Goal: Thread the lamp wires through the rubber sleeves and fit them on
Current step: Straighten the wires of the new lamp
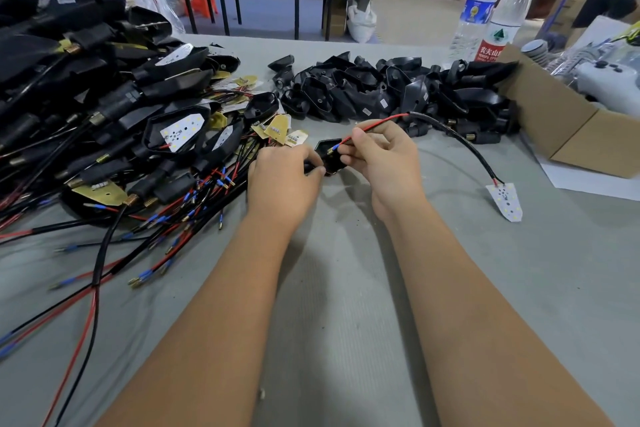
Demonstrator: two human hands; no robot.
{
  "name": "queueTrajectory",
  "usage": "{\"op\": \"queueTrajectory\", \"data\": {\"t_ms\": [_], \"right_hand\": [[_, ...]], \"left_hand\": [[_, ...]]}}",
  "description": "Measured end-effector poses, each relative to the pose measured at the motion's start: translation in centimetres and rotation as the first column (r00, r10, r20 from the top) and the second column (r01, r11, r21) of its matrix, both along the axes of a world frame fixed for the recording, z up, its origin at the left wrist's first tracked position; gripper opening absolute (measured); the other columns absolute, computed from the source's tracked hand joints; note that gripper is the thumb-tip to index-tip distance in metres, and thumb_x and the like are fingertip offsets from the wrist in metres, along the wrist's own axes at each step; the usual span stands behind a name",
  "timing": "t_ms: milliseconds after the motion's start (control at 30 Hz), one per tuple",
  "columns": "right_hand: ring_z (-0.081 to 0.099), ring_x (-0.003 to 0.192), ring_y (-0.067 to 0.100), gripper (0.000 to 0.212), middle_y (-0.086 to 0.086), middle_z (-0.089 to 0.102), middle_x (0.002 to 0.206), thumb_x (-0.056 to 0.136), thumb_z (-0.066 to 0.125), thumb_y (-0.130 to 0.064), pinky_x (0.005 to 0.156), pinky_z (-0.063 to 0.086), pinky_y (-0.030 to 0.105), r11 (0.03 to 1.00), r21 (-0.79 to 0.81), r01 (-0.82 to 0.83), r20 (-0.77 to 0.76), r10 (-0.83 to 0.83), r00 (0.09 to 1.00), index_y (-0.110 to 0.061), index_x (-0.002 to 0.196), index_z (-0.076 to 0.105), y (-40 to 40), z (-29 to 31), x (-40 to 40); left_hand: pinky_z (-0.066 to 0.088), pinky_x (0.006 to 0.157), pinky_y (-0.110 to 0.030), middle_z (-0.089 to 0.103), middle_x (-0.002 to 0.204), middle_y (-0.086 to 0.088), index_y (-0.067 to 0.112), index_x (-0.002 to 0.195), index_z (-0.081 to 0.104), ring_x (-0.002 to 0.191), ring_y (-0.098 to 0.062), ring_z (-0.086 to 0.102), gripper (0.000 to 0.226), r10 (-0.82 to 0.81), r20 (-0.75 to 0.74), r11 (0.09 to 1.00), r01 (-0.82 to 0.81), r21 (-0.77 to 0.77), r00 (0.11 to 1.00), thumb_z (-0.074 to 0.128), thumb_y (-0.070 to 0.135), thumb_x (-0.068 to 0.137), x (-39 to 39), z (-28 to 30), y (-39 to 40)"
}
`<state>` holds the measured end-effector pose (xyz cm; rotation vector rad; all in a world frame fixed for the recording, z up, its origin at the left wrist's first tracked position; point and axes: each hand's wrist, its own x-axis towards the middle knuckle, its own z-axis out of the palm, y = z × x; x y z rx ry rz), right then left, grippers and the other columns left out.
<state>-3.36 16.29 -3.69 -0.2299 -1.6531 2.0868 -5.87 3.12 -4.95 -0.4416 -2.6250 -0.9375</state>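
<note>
The glossy black rubber sleeve [331,157] sits at table centre, gripped by the left hand [284,177], its far side hidden behind the fingers. The right hand [381,156] pinches the red wire [372,126] just behind its brass tip, which points left into the sleeve. The black cable [460,142] arcs right to a white, arrow-shaped LED board [505,201] lying flat on the grey cloth table [346,288].

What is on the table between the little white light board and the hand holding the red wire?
In the head view, only the black cable arches between the right hand and the white light board. Under it, the grey table is bare.
</note>
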Motion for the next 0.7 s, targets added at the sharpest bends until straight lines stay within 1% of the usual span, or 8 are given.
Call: {"op": "queueTrajectory", "data": {"t_ms": [100,233,300,367,467,533,600,700], "right_hand": [[0.07,0.068,0.015,0.013,0.012,0.064,0.074,0.094,0.057,0.002,0.067,0.058,0.026,0.998,0.057,0.036,0.044,-0.038,0.998,-0.006,0.083,0.058,-0.2,-0.2,-0.2],[0.069,0.063,0.018,0.006,0.014,0.068,0.074,0.092,0.057,0.004,0.07,0.061,0.034,0.995,0.093,0.022,0.08,-0.03,0.996,0.001,0.087,0.058,-1.0,-0.1,-0.2],[0.067,0.059,0.016,0.01,0.012,0.068,0.071,0.092,0.058,0.004,0.067,0.06,0.03,1.0,0.028,0.004,0.066,-0.006,0.998,-0.002,0.084,0.059,-1.2,0.3,0.0],[0.063,0.056,0.01,0.014,0.006,0.068,0.067,0.091,0.061,0.001,0.057,0.054,0.02,0.999,-0.043,0.018,0.055,-0.015,0.998,-0.008,0.08,0.059,-1.2,0.6,0.2],[0.055,0.051,0.003,0.019,0.002,0.069,0.071,0.089,0.065,-0.003,0.047,0.04,0.013,0.996,-0.077,0.035,0.08,-0.029,0.996,-0.014,0.076,0.057,-1.0,0.7,0.4],[0.052,0.049,0.004,0.019,0.003,0.071,0.073,0.089,0.065,-0.004,0.045,0.036,0.015,0.99,-0.136,-0.024,0.097,0.038,0.995,-0.014,0.076,0.056,-0.9,0.8,0.5],[0.051,0.047,0.005,0.017,0.002,0.071,0.07,0.09,0.065,-0.004,0.042,0.034,0.016,0.976,-0.195,-0.095,0.102,0.116,0.988,-0.013,0.078,0.056,-1.1,0.9,0.6],[0.053,0.048,0.006,0.013,0.001,0.07,0.069,0.089,0.066,-0.006,0.043,0.036,0.017,0.97,-0.217,-0.111,0.112,0.138,0.984,-0.012,0.08,0.058,-1.5,0.9,0.5]], "left_hand": [[0.046,0.078,-0.032,0.069,0.092,0.006,0.028,0.095,0.071,0.092,-0.017,0.058,0.011,-0.026,0.029,0.995,0.023,0.095,0.999,0.068,0.022,0.087,0.1,0.0,0.1],[0.043,0.063,-0.02,0.061,0.077,0.019,0.029,0.089,0.066,0.072,-0.009,0.06,0.019,-0.07,0.079,0.949,0.042,0.312,0.994,0.072,0.012,0.083,0.6,0.7,0.3],[0.046,0.063,-0.014,0.064,0.082,0.014,0.029,0.092,0.061,0.072,-0.005,0.064,0.025,-0.095,0.113,0.899,0.036,0.436,0.989,0.074,0.01,0.081,0.8,0.9,0.2],[0.05,0.068,-0.02,0.067,0.088,0.005,0.028,0.096,0.059,0.075,-0.007,0.067,0.03,-0.117,0.145,0.84,0.02,0.543,0.982,0.077,0.009,0.08,0.9,1.1,0.2],[0.053,0.078,-0.021,0.066,0.09,0.008,0.023,0.096,0.064,0.082,-0.007,0.066,0.028,-0.113,0.126,0.809,0.018,0.587,0.986,0.078,0.006,0.078,0.8,1.1,0.2],[0.052,0.077,-0.017,0.067,0.09,0.007,0.016,0.095,0.065,0.081,-0.003,0.067,0.027,-0.165,0.113,0.727,0.043,0.686,0.98,0.077,-0.001,0.077,1.0,1.3,0.2],[0.051,0.075,-0.014,0.067,0.089,0.004,0.011,0.098,0.063,0.076,0.002,0.067,0.032,-0.264,0.091,0.577,0.082,0.813,0.96,0.07,-0.013,0.078,1.0,1.6,0.2],[0.053,0.078,-0.019,0.069,0.095,0.001,0.014,0.111,0.057,0.081,-0.003,0.068,0.045,-0.394,0.119,0.384,0.046,0.922,0.912,0.062,-0.02,0.08,1.0,1.8,0.4]]}}
